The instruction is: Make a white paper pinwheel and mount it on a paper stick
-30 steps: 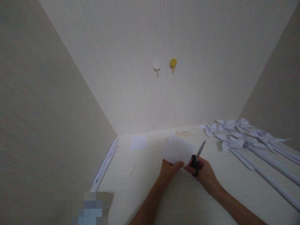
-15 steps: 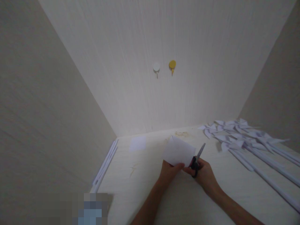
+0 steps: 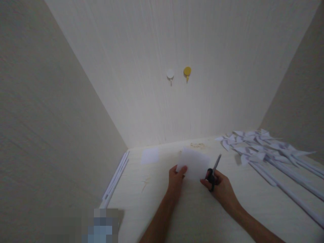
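My left hand [image 3: 177, 177] pinches the left edge of a white sheet of paper [image 3: 194, 164], thumb on top, just above the pale table. In my right hand [image 3: 220, 185] is a pair of scissors [image 3: 212, 179] with dark handles, its blades pointing up and away from me. The blades look closed together and stand to the right of the sheet, not on it. My right fingertips are close to the sheet's lower right corner; whether they touch it I cannot tell.
White paper pinwheels [image 3: 250, 148] on rolled paper sticks [image 3: 286, 190] lie at the right. More paper rolls [image 3: 115, 177] line the left edge. Another white sheet [image 3: 150, 156] rests at the back left, near thin tan strands [image 3: 197, 145]. Two hooks, one yellow [image 3: 187, 71], hang on the wall.
My left hand has moved left and up along the sheet, from its bottom edge to its left edge. The sheet has turned and lies flatter. My right hand keeps the scissors.
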Demonstrator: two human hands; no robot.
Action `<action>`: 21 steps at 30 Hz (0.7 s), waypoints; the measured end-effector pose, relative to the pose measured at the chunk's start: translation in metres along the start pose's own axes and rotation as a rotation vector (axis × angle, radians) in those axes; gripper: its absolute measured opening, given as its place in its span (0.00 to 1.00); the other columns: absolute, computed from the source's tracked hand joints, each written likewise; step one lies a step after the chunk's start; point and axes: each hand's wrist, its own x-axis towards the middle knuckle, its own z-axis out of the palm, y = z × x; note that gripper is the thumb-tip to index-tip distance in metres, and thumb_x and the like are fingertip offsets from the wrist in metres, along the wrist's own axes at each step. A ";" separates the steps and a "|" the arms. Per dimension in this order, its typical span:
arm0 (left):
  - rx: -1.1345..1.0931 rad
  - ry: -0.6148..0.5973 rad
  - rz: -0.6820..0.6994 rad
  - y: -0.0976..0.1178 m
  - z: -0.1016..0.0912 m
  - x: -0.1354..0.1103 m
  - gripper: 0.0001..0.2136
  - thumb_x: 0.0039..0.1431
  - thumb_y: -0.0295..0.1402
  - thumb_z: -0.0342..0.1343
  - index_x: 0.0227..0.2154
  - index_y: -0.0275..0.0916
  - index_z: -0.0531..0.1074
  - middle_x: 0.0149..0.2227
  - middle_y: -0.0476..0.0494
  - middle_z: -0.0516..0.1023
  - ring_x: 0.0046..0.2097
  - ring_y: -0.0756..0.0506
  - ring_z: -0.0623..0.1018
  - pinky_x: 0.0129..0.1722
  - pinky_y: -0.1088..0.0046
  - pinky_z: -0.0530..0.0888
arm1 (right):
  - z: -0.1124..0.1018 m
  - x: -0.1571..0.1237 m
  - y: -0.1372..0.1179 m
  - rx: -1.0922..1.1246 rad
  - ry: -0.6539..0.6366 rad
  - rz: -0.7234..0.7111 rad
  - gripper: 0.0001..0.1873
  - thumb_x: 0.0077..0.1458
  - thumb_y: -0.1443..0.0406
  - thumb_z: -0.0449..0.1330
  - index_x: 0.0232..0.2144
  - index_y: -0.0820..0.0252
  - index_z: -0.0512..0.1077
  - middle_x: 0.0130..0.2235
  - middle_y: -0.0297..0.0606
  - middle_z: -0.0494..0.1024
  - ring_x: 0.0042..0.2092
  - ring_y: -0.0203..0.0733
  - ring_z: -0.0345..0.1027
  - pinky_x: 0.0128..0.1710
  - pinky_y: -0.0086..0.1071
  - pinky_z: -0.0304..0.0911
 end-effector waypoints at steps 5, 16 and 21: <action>0.084 -0.063 -0.007 -0.002 0.000 -0.001 0.12 0.37 0.37 0.58 0.21 0.29 0.72 0.21 0.43 0.73 0.23 0.49 0.70 0.24 0.74 0.66 | -0.005 0.007 0.006 0.277 0.197 0.039 0.12 0.30 0.67 0.64 0.20 0.60 0.63 0.19 0.25 0.66 0.21 0.29 0.58 0.20 0.23 0.55; 0.285 -0.066 0.036 0.001 0.011 -0.013 0.13 0.33 0.30 0.61 0.27 0.33 0.72 0.33 0.38 0.75 0.37 0.42 0.73 0.36 0.69 0.69 | -0.004 0.003 0.004 0.353 0.171 0.108 0.14 0.31 0.66 0.64 0.20 0.59 0.61 0.16 0.24 0.63 0.19 0.30 0.56 0.18 0.24 0.54; 0.217 -0.073 0.061 0.005 0.010 -0.015 0.12 0.36 0.29 0.59 0.29 0.33 0.72 0.34 0.40 0.75 0.38 0.44 0.73 0.39 0.70 0.68 | -0.001 0.002 0.001 0.048 0.061 0.018 0.13 0.30 0.65 0.63 0.17 0.61 0.61 0.15 0.25 0.61 0.18 0.29 0.52 0.17 0.24 0.49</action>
